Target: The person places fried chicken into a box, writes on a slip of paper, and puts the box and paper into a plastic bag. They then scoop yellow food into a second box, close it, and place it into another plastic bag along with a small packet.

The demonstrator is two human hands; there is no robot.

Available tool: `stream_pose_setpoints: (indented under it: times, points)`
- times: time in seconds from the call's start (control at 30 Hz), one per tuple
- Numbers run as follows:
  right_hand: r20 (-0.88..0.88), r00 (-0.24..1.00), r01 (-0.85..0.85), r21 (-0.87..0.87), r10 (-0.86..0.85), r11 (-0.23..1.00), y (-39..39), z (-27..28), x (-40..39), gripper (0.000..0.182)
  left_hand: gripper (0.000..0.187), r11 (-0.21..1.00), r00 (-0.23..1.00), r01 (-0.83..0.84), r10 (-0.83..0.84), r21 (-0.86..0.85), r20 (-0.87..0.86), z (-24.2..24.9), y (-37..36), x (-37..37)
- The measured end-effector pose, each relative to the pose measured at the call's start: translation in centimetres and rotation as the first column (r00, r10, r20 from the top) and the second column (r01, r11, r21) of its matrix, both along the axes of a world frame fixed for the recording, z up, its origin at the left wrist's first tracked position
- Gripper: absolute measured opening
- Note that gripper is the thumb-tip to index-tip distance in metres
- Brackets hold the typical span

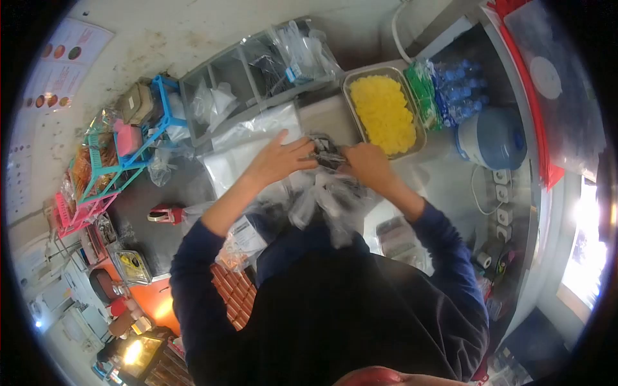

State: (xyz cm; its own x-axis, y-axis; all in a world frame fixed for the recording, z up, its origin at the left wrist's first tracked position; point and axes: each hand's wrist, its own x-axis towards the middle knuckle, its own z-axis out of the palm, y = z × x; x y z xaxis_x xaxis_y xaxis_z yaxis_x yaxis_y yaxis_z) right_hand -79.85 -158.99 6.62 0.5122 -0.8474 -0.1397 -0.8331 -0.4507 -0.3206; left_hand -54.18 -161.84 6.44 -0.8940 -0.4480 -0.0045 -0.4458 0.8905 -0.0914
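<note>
My left hand (pixel 281 159) reaches over a stack of clear plastic bags (pixel 241 145), its fingers stretched and apart, fingertips at a dark crumpled plastic bundle (pixel 327 149). On the bundle's other side is my right hand (pixel 372 168), fingers curled in at its edge and closed on the plastic; their tips are partly hidden. A loose, crumpled clear plastic bag (pixel 331 202) hangs below the bundle, close to my body. What lies inside the dark bundle cannot be made out.
A metal tray (pixel 417 149) of yellow food stands beyond my right hand. Nearby are water bottles (pixel 460 90) and a large blue jug (pixel 492 138). A divided grey bin (pixel 225 74) lines the wall. Left are coloured baskets (pixel 103 170) and a red-handled tool (pixel 165 215).
</note>
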Motion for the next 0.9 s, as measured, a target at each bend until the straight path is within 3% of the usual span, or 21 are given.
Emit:
stream_pose_setpoints:
  times: [0.03, 0.07, 0.13, 0.17, 0.23, 0.27, 0.3, 0.37, 0.43, 0.53, 0.67, 0.73, 0.77, 0.83, 0.9]
  points:
    - [-0.034, 0.995, 0.097, 0.041, -0.096, 0.994, -0.4, -1.5, 0.8, 0.039, 0.031, 1.000, 0.999, 0.003, -0.002, 0.025, -0.035, -2.3, -0.7, -0.4]
    - [-0.028, 0.996, 0.086, 0.032, -0.085, 0.996, -0.7, -2.6, 1.5, 0.039, 0.031, 0.999, 0.998, 0.005, -0.002, 0.053, -0.069, -3.9, -1.0, -0.7]
    - [0.035, 0.926, 0.373, 0.041, -0.375, 0.927, -1.6, -3.9, 2.7, 0.051, 0.031, 0.998, 0.992, -0.053, 0.057, 0.042, -0.111, -5.2, -1.3, -1.5]
    - [0.040, 0.931, 0.362, 0.036, -0.364, 0.931, -1.8, -4.1, 3.2, 0.051, 0.031, 0.995, 0.982, -0.093, 0.099, 0.046, -0.158, -5.7, -1.4, -1.9]
    - [0.194, 0.925, 0.377, -0.336, -0.328, 0.863, -1.4, -4.4, 4.1, 0.058, 0.030, 0.993, 0.964, -0.105, 0.115, 0.053, -0.240, -6.1, -1.3, -2.2]
    - [0.191, 0.925, 0.374, -0.330, -0.327, 0.866, -1.3, -5.0, 4.5, 0.058, 0.028, 0.983, 0.948, -0.113, 0.150, 0.143, -0.281, -6.2, -1.3, -2.1]
    - [0.245, 0.902, 0.418, -0.282, -0.357, 0.863, -1.5, -5.7, 4.7, 0.057, 0.027, 0.966, 0.930, -0.112, 0.184, 0.231, -0.320, -6.4, -1.1, -2.2]
    - [0.293, 0.872, 0.463, -0.241, -0.391, 0.853, -1.4, -6.8, 4.3, 0.057, 0.025, 0.969, 0.927, -0.109, 0.179, 0.219, -0.329, -7.0, -0.8, -1.8]
    - [0.426, 0.756, 0.531, 0.043, -0.496, 0.846, -1.6, -7.1, 3.7, 0.056, 0.024, 0.973, 0.921, -0.122, 0.185, 0.196, -0.343, -6.8, -0.7, -1.8]
    - [0.463, 0.725, 0.491, 0.174, -0.511, 0.854, -1.0, -7.1, 2.8, 0.051, 0.028, 0.948, 0.907, -0.287, 0.316, 0.139, -0.278, -6.7, 0.3, -2.0]
    - [0.446, 0.766, 0.497, 0.045, -0.463, 0.867, -0.4, -6.6, 1.5, 0.038, 0.041, 0.891, 0.866, -0.439, 0.454, 0.116, -0.210, -8.0, 2.3, -3.0]
    - [0.644, 0.636, 0.570, -0.021, -0.424, 0.822, -0.2, -7.9, 1.0, 0.022, 0.046, 0.853, 0.829, -0.505, 0.522, 0.130, -0.200, -8.5, 3.2, -3.7]
    - [0.646, 0.645, 0.559, -0.035, -0.409, 0.828, 0.1, -8.3, 0.6, 0.022, 0.050, 0.833, 0.809, -0.524, 0.552, 0.180, -0.201, -8.6, 3.6, -4.1]
    - [0.776, 0.325, 0.538, 0.318, -0.541, 0.780, 1.0, -8.7, 0.2, 0.008, 0.054, 0.809, 0.782, -0.545, 0.585, 0.219, -0.215, -9.2, 3.7, -5.0]
    - [0.784, 0.283, 0.525, 0.356, -0.553, 0.773, 1.3, -9.0, 0.2, 0.008, 0.073, 0.690, 0.569, -0.467, 0.713, 0.553, -0.409, -9.6, 3.8, -6.4]
